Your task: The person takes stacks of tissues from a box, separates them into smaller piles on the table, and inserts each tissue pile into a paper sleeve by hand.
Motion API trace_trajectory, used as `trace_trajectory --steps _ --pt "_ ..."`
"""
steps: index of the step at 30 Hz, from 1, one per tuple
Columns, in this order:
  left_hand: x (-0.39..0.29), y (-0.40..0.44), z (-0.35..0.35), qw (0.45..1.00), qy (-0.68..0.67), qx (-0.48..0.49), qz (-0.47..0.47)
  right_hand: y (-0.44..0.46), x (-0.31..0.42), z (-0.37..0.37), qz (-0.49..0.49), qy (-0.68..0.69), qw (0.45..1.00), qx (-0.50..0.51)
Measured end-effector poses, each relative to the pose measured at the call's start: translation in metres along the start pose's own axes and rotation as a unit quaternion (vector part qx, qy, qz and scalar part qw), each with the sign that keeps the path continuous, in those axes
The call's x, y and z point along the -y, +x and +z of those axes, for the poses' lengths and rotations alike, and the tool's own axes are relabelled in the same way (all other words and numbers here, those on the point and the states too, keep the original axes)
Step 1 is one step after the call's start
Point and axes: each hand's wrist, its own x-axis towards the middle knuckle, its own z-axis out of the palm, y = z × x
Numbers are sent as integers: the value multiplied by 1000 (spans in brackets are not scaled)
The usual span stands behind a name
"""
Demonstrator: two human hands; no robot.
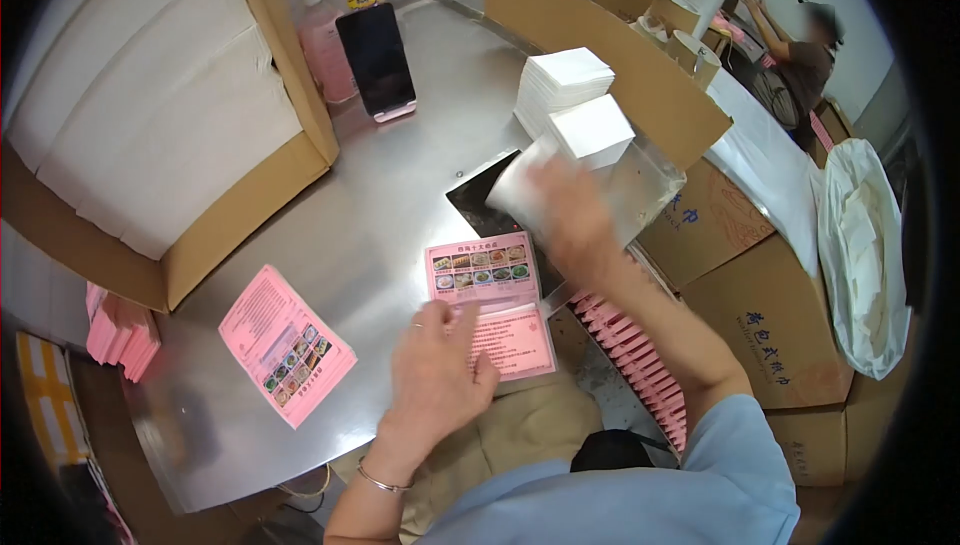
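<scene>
A pink printed sheet with small food pictures lies folded open at the table's front edge. My left hand rests on it, fingers stretched and apart, a ring and a bracelet on that side. My right hand, smeared by motion, is over the dark recess beside the napkin stacks. A blurred white wad that looks like paper napkins is at its fingertips. Behind it stand two stacks of white folded napkins. To the left lies a stack of pink printed sheets.
A phone on a stand and two bottles are at the back. An open carton of white paper is at left. Pink packs line a box at right, near cartons. Another person works at upper right.
</scene>
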Motion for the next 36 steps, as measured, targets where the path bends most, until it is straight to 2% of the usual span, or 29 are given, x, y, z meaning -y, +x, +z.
trace_trajectory --steps 2,3,4,7,9,10,11,13,14,15,16,17,18,19,21,22,24,25,27,28,30,31,34,35,36 --pt "6 -1 -20 999 28 -15 -37 -31 84 -5 -92 92 967 221" --pt "10 1 -26 996 58 -27 -67 -41 107 -22 -262 50 955 133" --pt "11 4 -25 996 61 -26 -67 -40 109 -11 -241 77 963 92" --pt "-4 13 -1 999 0 -39 -33 -11 78 33 -90 -17 984 155" --pt "-2 20 0 998 29 -19 -55 11 54 51 -78 -27 988 134" --pt "-2 20 -4 995 57 3 -80 14 40 55 -27 -40 969 242" --pt "-3 12 -22 996 -6 -1 -89 12 28 56 22 -56 936 346" --pt "13 -15 -31 998 -2 -23 -63 -4 6 44 136 81 979 125" --pt "20 -25 -33 999 -2 -33 -40 -9 -11 39 207 28 948 240" --pt "22 -29 -35 999 -6 -25 -41 -7 -14 34 200 -22 922 330" --pt "22 -33 -38 996 -28 -67 -51 -6 -12 26 192 -70 886 417" --pt "26 -32 -43 990 -49 -117 -57 -5 -4 14 161 -60 918 357" --pt "34 -37 -50 980 13 -174 -100 4 2 2 122 -55 946 294" --pt "42 -45 -59 964 74 -207 -149 20 7 -3 102 -108 981 121" --pt "58 -58 -78 920 187 -238 -249 46 -9 -25 67 -234 970 7" --pt "68 -66 -79 922 185 -233 -248 55 -25 -27 71 -287 954 -39" --pt "83 -77 -79 910 323 -84 -247 45 -62 -11 92 -291 952 9" --pt "87 -77 -84 910 323 -94 -243 45 -70 -11 89 -295 951 0" --pt "84 -82 -91 938 239 -15 -250 37 -71 -13 147 -258 954 33" --pt "80 -82 -91 938 241 -1 -250 31 -69 -12 158 -253 954 41" --pt "68 -60 -84 959 117 -117 -230 36 -74 -13 152 -221 963 16" --pt "52 -44 -74 974 88 -131 -160 36 -73 -15 141 -211 967 1" --pt "27 -9 -11 999 -6 -15 -27 36 -77 -15 177 -181 967 -6" --pt "10 -1 2 995 96 -14 -35 37 -77 -17 172 -180 968 -6" --pt "7 -1 3 994 97 -17 -36 37 -77 -18 188 -167 968 -2"
